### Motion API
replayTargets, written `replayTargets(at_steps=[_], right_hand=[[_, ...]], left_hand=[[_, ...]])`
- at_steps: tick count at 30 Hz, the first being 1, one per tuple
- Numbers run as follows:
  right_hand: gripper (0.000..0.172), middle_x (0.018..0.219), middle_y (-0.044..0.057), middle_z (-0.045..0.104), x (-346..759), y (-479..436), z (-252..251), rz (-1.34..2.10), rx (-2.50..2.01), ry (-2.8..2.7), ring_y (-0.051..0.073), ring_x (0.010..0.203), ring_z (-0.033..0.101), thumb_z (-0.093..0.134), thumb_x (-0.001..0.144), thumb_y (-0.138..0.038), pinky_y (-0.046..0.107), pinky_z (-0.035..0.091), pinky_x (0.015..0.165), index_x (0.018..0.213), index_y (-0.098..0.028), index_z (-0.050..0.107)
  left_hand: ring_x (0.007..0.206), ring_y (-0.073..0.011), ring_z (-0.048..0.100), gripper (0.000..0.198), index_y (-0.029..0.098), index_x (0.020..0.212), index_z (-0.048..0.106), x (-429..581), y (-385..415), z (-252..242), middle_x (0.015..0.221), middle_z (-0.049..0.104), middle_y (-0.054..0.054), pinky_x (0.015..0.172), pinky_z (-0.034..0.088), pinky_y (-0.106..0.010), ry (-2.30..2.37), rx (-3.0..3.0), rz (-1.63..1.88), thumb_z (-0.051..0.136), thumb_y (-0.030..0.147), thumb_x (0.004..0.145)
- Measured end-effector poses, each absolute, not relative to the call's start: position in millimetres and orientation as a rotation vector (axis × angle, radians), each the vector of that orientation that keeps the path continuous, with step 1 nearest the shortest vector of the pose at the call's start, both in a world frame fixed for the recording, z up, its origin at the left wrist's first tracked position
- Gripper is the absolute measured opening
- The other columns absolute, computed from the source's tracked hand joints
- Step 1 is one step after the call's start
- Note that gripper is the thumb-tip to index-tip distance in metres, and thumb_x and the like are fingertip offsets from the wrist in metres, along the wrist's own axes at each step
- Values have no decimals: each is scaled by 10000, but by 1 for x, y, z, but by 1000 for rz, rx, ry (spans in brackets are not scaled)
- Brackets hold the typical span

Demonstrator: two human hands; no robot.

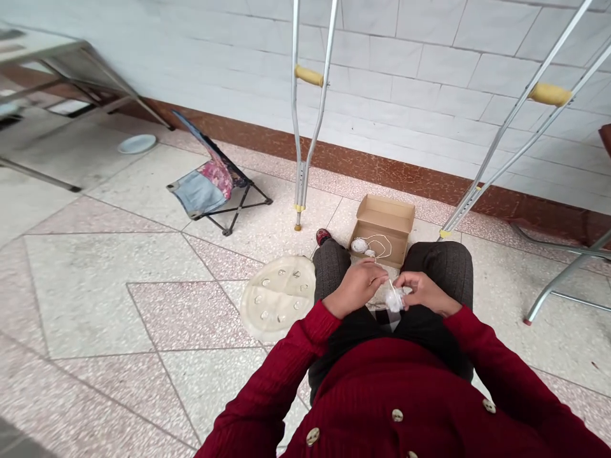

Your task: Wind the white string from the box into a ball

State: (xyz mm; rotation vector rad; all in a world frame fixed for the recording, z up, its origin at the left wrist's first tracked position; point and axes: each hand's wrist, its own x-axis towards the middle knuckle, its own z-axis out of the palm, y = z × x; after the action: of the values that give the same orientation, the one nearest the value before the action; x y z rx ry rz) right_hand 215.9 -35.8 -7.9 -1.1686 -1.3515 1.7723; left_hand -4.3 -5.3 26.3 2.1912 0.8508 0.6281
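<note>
left hand (358,287), right hand (424,294) — both tight on white bundle (395,300); cardboard box (384,215) just beyond

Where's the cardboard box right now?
Head view, just right of centre: the cardboard box lies open on the floor beyond the person's knees, between the left crutch and the right crutch, with white cord coiled inside.

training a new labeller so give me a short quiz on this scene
1. True or false: the cardboard box lies open on the floor.
2. What leans against the tiled wall? A crutches, B a ladder, C a broom.
3. Fill in: the left hand and right hand meet at a small ___ bundle.
Key: 1 true; 2 A; 3 white.
</note>
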Motion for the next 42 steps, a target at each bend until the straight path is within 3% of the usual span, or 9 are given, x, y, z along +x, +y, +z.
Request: replayTargets(at_steps=[4, 9, 14, 20, 23, 26, 30, 36, 42], right_hand=[[282, 842, 16, 645, 216, -53, 20, 1950, -968, -1103, 136, 651, 577, 801, 621, -209, 236, 498, 499, 840, -175, 627], [214, 785, -9, 622, 224, -29, 30, 1514, -1097, -794, 122, 643, 573, 761, 668, -224, 223, 505, 518, 819, -191, 613], [242, 718, -21, 594, 221, -11, -11, 1109, -1422, -1003, 113, 571, 538, 759, 583, -179, 216, 466, 456, 748, -182, 583], [245, 668, -48, 580, 208, -42, -33, 1694, -1366, -1140, 92, 501, 521, 735, 549, -163, 215, 478, 417, 740, -168, 581], [298, 663, -38, 599, 211, -53, -19, 2075, -1221, -1041, 104, 528, 555, 776, 545, -171, 216, 504, 436, 788, -155, 605], [302, 704, -8, 634, 218, -55, -1, 2174, -1069, -868, 110, 562, 587, 795, 584, -195, 205, 507, 465, 829, -145, 626], [261, 742, 2, 644, 224, -45, 17, 1935, -1028, -661, 102, 596, 587, 798, 639, -234, 193, 502, 502, 839, -160, 646], [263, 825, 20, 667, 224, -5, 14, 1393, -1177, -589, 144, 694, 615, 784, 643, -302, 254, 537, 577, 822, -191, 626], [168, 703, -8, 600, 226, -12, -24, 1041, -1563, -1292, 147, 658, 551, 702, 559, -167, 262, 475, 576, 704, -176, 618]], left_hand=[[788, -162, 611, 386, 159, 795, 676, 3, -5, 13, 793, 682, -34, 829, 453, -277, 809, 1983, 610, 412, 367, 986], [726, -144, 602, 412, 146, 722, 671, 19, -26, -14, 727, 666, -21, 732, 439, -241, 891, 1851, 517, 432, 365, 975], [718, -149, 588, 403, 160, 683, 642, 19, -35, -12, 671, 640, -17, 757, 438, -256, 871, 2066, 420, 433, 338, 978], [789, -158, 622, 346, 166, 756, 639, 4, -12, 6, 785, 695, -33, 992, 399, -347, 848, 2271, 558, 419, 298, 989], [754, -145, 614, 370, 171, 750, 640, 7, -9, 7, 750, 681, -14, 999, 398, -341, 749, 2256, 538, 400, 304, 998], [718, -140, 586, 418, 171, 708, 624, 12, -9, 9, 687, 639, -4, 938, 428, -308, 789, 2149, 579, 385, 347, 1003], [762, -151, 589, 437, 164, 677, 619, 14, -10, 10, 721, 635, -18, 797, 440, -262, 964, 1977, 640, 399, 371, 993], [684, -129, 587, 405, 151, 660, 648, 26, -29, -6, 674, 638, -6, 707, 425, -230, 863, 1891, 455, 452, 331, 966], [804, -163, 625, 284, 157, 792, 696, 12, -20, -2, 808, 700, -38, 805, 462, -266, 899, 1941, 523, 513, 317, 938]])
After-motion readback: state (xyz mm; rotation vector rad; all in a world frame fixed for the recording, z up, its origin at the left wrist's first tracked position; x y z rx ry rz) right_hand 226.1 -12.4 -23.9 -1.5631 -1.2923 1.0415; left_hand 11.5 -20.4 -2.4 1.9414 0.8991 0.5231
